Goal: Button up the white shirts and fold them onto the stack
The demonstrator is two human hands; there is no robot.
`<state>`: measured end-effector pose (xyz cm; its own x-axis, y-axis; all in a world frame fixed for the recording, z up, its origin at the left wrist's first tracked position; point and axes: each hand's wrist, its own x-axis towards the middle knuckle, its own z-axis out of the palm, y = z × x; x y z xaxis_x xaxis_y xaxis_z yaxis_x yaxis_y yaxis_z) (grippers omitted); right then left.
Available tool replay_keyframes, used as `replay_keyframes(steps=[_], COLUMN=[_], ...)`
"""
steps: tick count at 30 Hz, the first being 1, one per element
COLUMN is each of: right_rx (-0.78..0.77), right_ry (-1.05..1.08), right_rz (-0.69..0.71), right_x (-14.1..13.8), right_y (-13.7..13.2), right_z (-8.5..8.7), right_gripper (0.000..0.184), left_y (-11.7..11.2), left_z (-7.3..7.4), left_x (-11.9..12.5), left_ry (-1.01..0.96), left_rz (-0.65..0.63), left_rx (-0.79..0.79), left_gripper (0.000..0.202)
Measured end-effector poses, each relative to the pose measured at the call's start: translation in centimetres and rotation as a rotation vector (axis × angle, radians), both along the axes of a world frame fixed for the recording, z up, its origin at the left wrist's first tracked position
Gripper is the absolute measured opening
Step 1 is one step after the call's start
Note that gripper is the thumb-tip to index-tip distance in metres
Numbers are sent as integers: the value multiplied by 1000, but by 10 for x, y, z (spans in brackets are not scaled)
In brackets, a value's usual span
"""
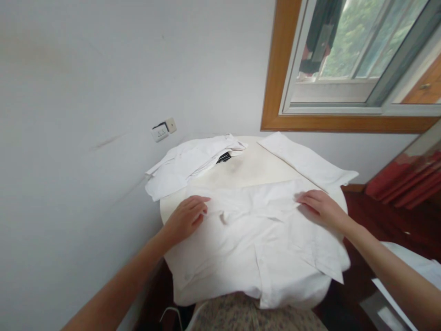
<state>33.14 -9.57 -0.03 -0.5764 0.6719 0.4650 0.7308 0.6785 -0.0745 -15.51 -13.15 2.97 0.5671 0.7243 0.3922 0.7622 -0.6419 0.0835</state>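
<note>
White shirt (262, 239) spread across round tabletop (241, 170). Left hand (186, 218) and right hand (319, 207) press flat on its upper edge, fingers together, gripping nothing. Crumpled white garments (186, 163) lie behind.

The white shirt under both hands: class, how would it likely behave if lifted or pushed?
The white shirt is probably floppy: it drapes over the round table edge. Likely light, being thin cloth. Pushed, it would probably wrinkle, as creases show near the left hand and right hand.

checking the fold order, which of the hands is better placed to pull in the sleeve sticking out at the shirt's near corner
Right, probably. The right hand rests on the white shirt on that sleeve's side; the left hand would have to cross over.
</note>
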Motion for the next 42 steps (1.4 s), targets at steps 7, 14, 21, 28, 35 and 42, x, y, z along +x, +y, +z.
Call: replay_keyframes(steps=[7,14,21,28,35,42], right_rx=[47,-7,-17,-102,-146,-167], right_ry=[-108,-96,39,-70,-2,-71], right_rz=[7,86,89,169,169,41], right_x=[-6,-15,-4,-1,-52,-168], right_y=[-12,-13,-40,-58,-45,-9], right_z=[-9,5,23,5,41,13], right_gripper=[26,35,41,39,33,48], left_y=[-7,-3,-35,-54,-38,5], left_z=[-22,-19,-5,-31,9,-25], left_x=[-3,-14,-15,-17,32,118], left_ry=[33,68,26,99,44,94], left_rz=[3,-74,-54,-116,0,237], left_rx=[-65,4,87,-36,-74,1], left_gripper=[44,39,41,41,36,49])
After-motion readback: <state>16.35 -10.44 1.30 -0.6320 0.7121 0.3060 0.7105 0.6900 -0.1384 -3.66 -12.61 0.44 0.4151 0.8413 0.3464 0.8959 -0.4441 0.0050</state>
